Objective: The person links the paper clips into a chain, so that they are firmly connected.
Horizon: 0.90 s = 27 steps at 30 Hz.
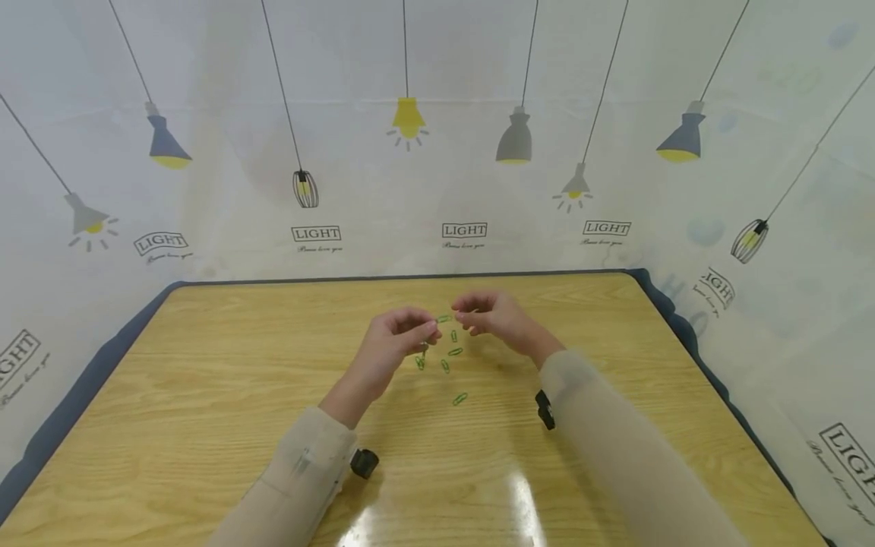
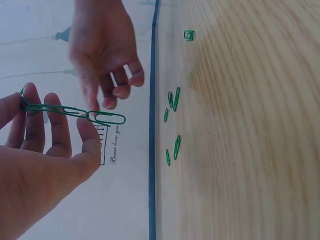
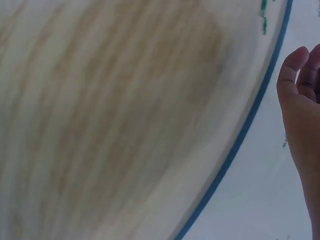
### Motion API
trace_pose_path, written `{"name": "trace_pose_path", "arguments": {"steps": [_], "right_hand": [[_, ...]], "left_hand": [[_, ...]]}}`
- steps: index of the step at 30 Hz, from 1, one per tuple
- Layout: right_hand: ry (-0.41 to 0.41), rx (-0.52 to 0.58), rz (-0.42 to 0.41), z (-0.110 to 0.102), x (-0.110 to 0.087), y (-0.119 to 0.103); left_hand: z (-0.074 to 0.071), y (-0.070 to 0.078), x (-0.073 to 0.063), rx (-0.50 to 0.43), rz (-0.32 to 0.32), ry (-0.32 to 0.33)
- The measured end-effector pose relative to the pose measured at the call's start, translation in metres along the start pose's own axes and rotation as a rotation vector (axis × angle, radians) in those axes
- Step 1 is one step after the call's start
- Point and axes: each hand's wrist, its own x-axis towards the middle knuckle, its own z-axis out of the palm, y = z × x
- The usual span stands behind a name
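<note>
My left hand (image 1: 393,342) pinches a chain of green paper clips (image 2: 70,111) between thumb and forefinger. The chain crosses in front of the other fingers in the left wrist view, and its last clip (image 2: 111,119) extends past the little finger. Close by on the right, my right hand (image 1: 499,319) has its fingers loosely bent, with nothing visibly held. In the head view a green clip (image 1: 444,319) lies between the two hands' fingertips; whether the right fingertips touch it is unclear. Loose green paper clips (image 1: 460,399) are scattered on the table below.
The wood-grain table (image 1: 205,395) has a dark blue border along its edge (image 1: 355,279). Behind it stands a pale backdrop (image 1: 383,182) printed with hanging lamps. A black wrist camera (image 1: 364,463) is attached below the left sleeve, another (image 1: 544,410) beside the right.
</note>
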Motion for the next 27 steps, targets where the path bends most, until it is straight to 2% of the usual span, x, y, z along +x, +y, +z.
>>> {"name": "trace_pose_path", "arguments": {"steps": [7,13,19,27], "right_hand": [[0.018,-0.131,0.076,-0.002,-0.001,0.021],[-0.021,-0.283,0.069,-0.004,-0.004,0.033],[-0.038,-0.331,0.108,-0.001,-0.002,0.036],[-0.110,-0.339,0.126,0.001,-0.004,0.032]], "left_hand": [[-0.004,-0.001,-0.001,-0.002,-0.002,0.013],[-0.006,-0.001,-0.002,-0.002,0.000,0.023],[-0.009,-0.002,-0.003,0.000,-0.004,0.023],[-0.010,-0.003,-0.006,0.004,0.010,0.016]]}}
